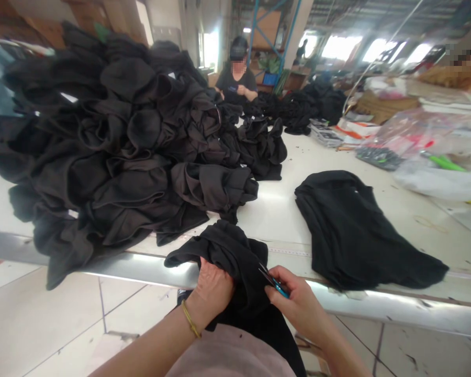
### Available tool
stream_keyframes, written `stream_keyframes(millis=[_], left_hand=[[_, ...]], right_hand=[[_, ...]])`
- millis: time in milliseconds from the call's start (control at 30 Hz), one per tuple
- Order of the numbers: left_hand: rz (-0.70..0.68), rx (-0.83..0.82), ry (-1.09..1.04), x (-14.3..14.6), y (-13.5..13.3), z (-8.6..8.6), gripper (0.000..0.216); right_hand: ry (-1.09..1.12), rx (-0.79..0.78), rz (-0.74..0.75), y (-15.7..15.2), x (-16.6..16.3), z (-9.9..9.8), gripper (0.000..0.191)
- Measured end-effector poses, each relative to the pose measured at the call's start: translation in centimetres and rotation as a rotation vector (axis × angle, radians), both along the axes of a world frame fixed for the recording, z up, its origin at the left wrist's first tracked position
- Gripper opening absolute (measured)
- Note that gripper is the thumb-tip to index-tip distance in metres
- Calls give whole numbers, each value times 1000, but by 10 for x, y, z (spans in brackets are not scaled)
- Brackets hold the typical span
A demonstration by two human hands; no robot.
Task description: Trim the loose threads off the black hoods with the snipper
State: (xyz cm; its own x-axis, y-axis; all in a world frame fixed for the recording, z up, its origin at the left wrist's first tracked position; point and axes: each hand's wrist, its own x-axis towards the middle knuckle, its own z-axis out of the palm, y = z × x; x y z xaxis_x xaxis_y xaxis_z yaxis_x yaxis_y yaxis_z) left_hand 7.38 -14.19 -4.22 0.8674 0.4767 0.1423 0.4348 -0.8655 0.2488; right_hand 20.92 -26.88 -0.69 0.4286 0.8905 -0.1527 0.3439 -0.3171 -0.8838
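Note:
My left hand, with a gold bracelet on its wrist, is closed on a black garment that hangs over the near edge of the white table. My right hand pinches small blue-handled thread snips, their tips against the same garment. The lower part of the garment drops into my lap.
A big heap of black garments fills the table's left. One black garment lies flat at the right. A seated person works at the far end. Plastic bags and packets lie at the far right.

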Motion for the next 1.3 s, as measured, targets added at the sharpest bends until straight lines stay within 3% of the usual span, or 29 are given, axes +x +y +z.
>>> stream_keyframes(millis=[100, 233, 333, 467, 600, 667, 733, 800, 833, 900, 967, 1100, 1233, 1300], left_hand=[[28, -95, -11, -4, -5, 14, 40], [-94, -545, -141, -7, -10, 53, 42], [-236, -796, -125, 0, -3, 74, 42], [-407, -1403, -56, 7, 11, 82, 75], [-525, -1570, 13, -3, 8, 93, 68], [-503, -1703, 50, -4, 10, 101, 53], [-336, -1789, -222, 4, 25, 104, 43], [-49, -1693, -671, 17, 52, 102, 38], [98, -1606, -805, 24, 67, 98, 35], [356, -1392, -994, 33, 93, 85, 35], [403, -1170, -1068, 32, 105, 69, 36], [275, -914, -852, 4, 82, 38, 26], [256, -888, -378, -28, 38, 23, 25], [231, -966, -155, -37, 19, 19, 32]], right_hand=[[214, 21, -73, -9, -2, 8, 10], [606, 225, -139, -14, 3, 26, 37], [516, 292, -337, -6, 9, 44, 30], [557, 320, -371, 1, 8, 68, 28], [468, 582, -464, 10, 6, 86, 19], [387, 730, -537, 20, 9, 98, 19], [237, 908, -608, 33, 19, 108, 17], [43, 1008, -625, 49, 37, 110, 8], [-48, 985, -605, 56, 48, 105, 13], [-173, 777, -479, 66, 70, 83, 32], [-276, 552, -389, 68, 86, 51, 40], [-300, 314, -363, 46, 88, -4, 43], [-240, 239, -521, 12, 61, -13, 34], [-193, 212, -505, -2, 41, -13, 28]])
